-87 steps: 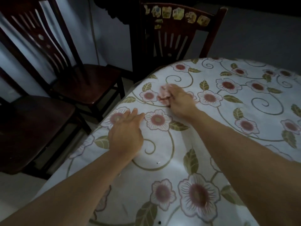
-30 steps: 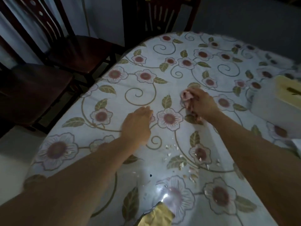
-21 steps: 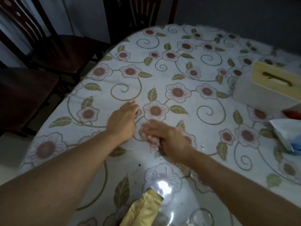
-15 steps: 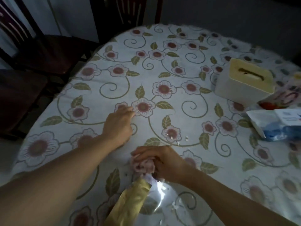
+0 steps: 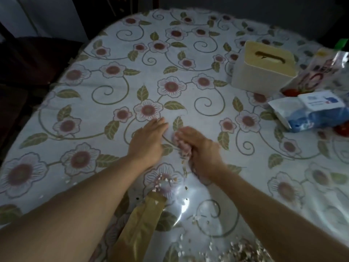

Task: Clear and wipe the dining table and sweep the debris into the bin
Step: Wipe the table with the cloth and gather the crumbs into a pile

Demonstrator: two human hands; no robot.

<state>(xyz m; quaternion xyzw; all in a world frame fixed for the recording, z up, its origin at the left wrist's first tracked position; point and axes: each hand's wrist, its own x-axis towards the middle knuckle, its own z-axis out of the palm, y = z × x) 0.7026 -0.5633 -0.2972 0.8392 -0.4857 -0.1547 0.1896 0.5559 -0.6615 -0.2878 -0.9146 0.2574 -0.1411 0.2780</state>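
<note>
The dining table [image 5: 188, 53] wears a white cloth printed with flowers and vines under clear plastic. My right hand [image 5: 203, 150] grips a crumpled pink wiping cloth [image 5: 182, 145] and presses it on the table near the middle. My left hand [image 5: 148, 141] lies flat on the cloth just left of it, fingers straight. Pale crumbs [image 5: 162, 181] lie scattered below the hands, and a bigger heap of debris [image 5: 243, 250] sits at the near edge. A tan paper strip [image 5: 139, 224] lies between my forearms.
A cream tissue box [image 5: 262, 67] stands at the right. Beside it lie a clear printed packet [image 5: 319, 72], a white and blue packet [image 5: 311, 112] and red items [image 5: 342, 129]. Dark wooden chairs [image 5: 28, 59] stand along the table's left edge.
My right hand dragged the pink cloth from the far part of the table toward me, pulling crumbs along, and now sits beside my left hand. The view swung right, showing the tissue box and packets.
</note>
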